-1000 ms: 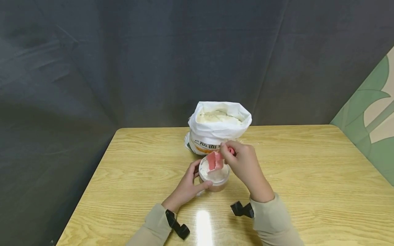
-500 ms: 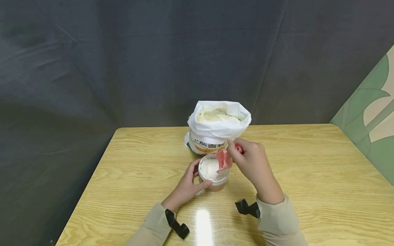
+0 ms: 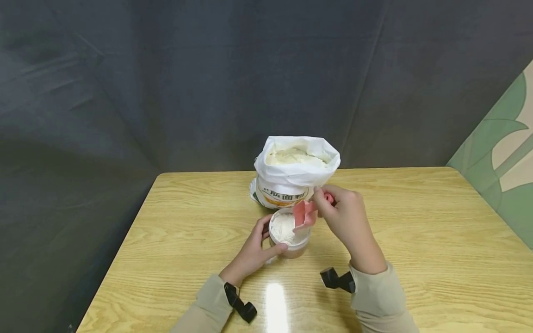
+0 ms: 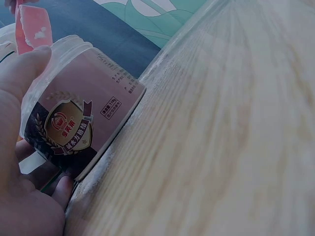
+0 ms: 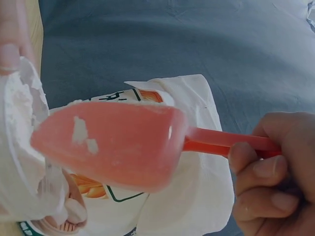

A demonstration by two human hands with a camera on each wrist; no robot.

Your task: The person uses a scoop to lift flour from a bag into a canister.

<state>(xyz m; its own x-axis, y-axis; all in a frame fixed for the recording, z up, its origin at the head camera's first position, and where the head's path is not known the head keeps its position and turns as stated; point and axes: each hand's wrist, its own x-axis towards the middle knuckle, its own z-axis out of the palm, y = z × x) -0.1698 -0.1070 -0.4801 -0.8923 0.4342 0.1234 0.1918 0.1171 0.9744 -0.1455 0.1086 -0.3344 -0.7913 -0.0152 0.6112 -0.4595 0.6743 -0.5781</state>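
My left hand (image 3: 251, 254) is wrapped round a round plastic jar (image 3: 296, 254) standing on the table, its thumb at the near rim. In the left wrist view the jar's label (image 4: 93, 103) is pink and dark with a crest. White flour (image 3: 283, 227) lies inside the jar. My right hand (image 3: 344, 217) grips the handle of a pink scoop (image 3: 304, 216), whose tilted bowl hangs over the jar's right side. Bits of flour cling to the scoop's outside (image 5: 113, 142) in the right wrist view. Right behind the jar stands an uncapped white flour bag (image 3: 291, 178).
The wooden table (image 3: 191, 217) reaches out on both sides of the hands. A dark cloth (image 3: 250, 83) hangs behind its back edge. Traces of flour (image 4: 101, 169) lie along the jar's base. A green-patterned panel (image 3: 499, 162) is at the right.
My right hand has moved right with the scoop, from over the jar's middle to its right side, uncovering more of the flour. My left hand and the jar have stayed in place.
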